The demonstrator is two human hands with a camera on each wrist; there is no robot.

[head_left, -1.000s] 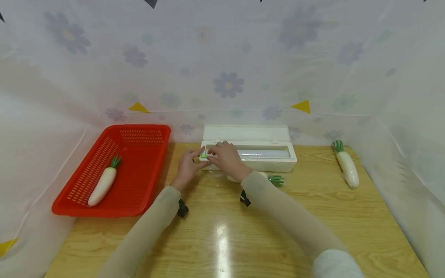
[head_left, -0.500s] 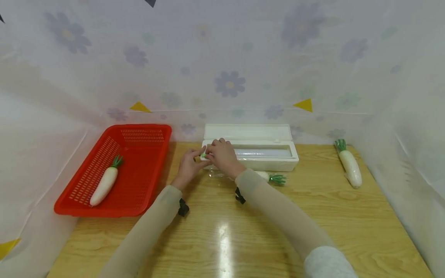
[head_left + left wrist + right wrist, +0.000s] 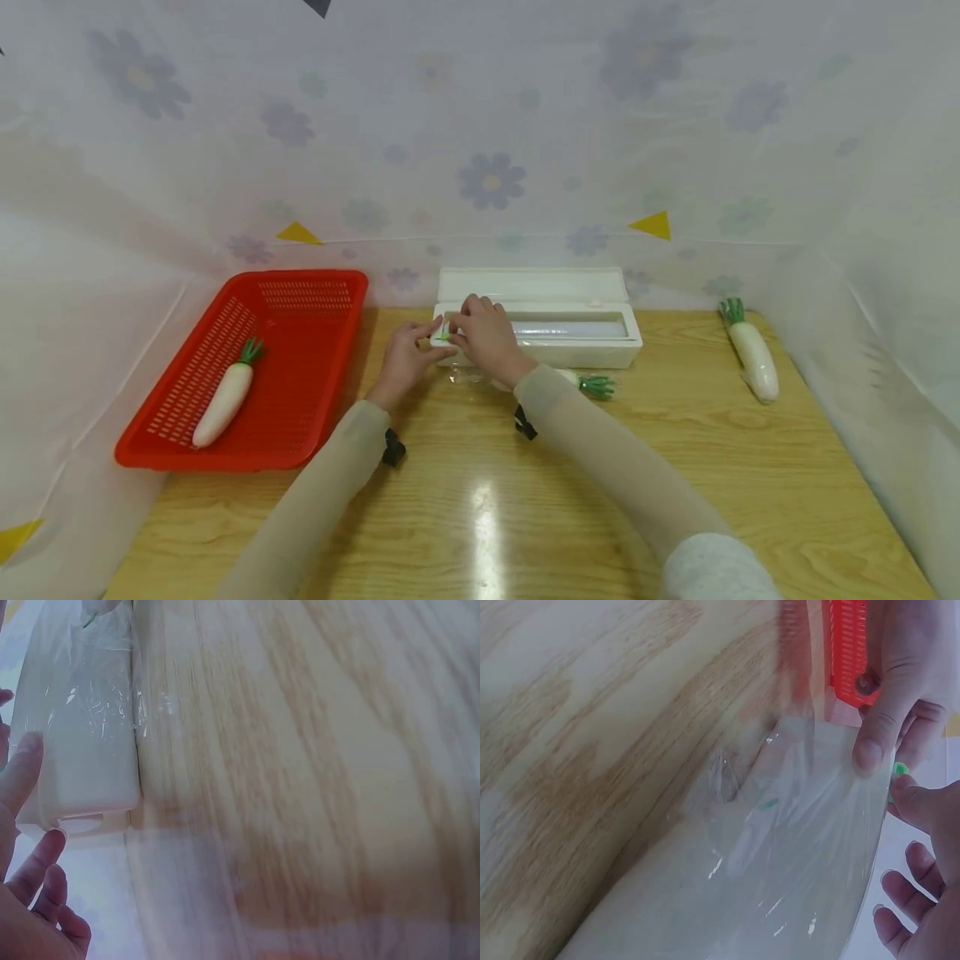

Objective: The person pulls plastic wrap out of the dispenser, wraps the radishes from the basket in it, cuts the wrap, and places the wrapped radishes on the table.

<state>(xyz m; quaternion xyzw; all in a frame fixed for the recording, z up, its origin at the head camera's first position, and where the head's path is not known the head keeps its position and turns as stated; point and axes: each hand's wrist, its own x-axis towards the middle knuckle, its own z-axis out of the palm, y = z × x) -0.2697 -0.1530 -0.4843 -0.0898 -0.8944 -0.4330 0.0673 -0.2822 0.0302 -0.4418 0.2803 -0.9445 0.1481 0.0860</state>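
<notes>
A white cling film dispenser box (image 3: 577, 357) stands at the back middle, its lid (image 3: 532, 285) raised and a film roll (image 3: 570, 329) inside. My left hand (image 3: 405, 362) grips its left end, the thumb (image 3: 22, 769) on the front in the left wrist view. With thumb and finger my right hand (image 3: 491, 337) pinches a small green slider cutter (image 3: 444, 337) at that end; the grip is partly hidden. Clear film (image 3: 780, 847) hangs over the front face. Before the box lies a white radish with green leaves (image 3: 597, 387), partly covered by my right forearm.
A red basket (image 3: 330, 417) at the left holds another white radish (image 3: 225, 404). On the right lies a radish wrapped in film (image 3: 753, 362). Behind the wooden table (image 3: 450, 517) hangs a flowered curtain (image 3: 375, 100).
My right hand's fingers have come in closer around the green slider, which sits slightly farther right along the box. My left hand stays at the box's left end.
</notes>
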